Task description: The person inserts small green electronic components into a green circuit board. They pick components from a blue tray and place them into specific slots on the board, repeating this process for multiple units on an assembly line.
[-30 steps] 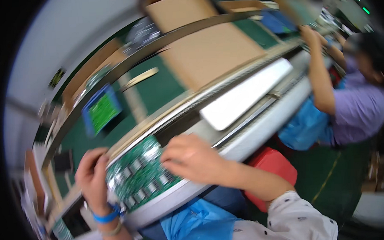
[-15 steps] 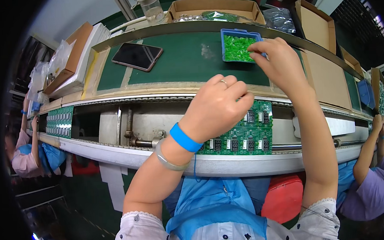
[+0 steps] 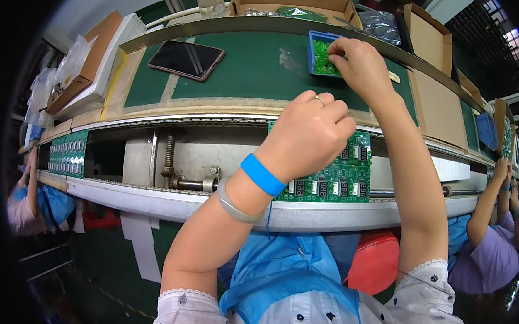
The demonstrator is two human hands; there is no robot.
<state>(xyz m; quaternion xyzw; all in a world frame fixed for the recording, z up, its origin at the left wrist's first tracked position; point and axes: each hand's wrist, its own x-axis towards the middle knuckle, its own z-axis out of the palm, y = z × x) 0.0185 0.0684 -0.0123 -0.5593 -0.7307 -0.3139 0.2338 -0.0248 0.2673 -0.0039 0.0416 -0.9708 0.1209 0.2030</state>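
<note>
My left hand (image 3: 311, 133), with a ring, a blue wristband and a bangle on its arm, is closed above a green circuit board panel (image 3: 325, 185). Its fingertips are turned away, so what they hold is hidden. The panel lies on the conveyor rails and bears rows of black digit displays and white connectors. At the blue bin (image 3: 311, 56), the fingers of my right hand (image 3: 360, 66) are pinched together over small green parts (image 3: 323, 56). Anything between those fingertips is too small to make out.
A dark phone (image 3: 186, 59) lies on the green work surface left of the bin. Another board panel (image 3: 68, 153) sits farther left on the conveyor rail (image 3: 215, 208). Cardboard boxes (image 3: 289, 1) stand behind. Other people work at both sides, one in a purple top (image 3: 490, 252).
The view has shifted slightly. My right hand has moved left over the bin, its fingers now further into the green parts. My left hand stays closed above the panel.
</note>
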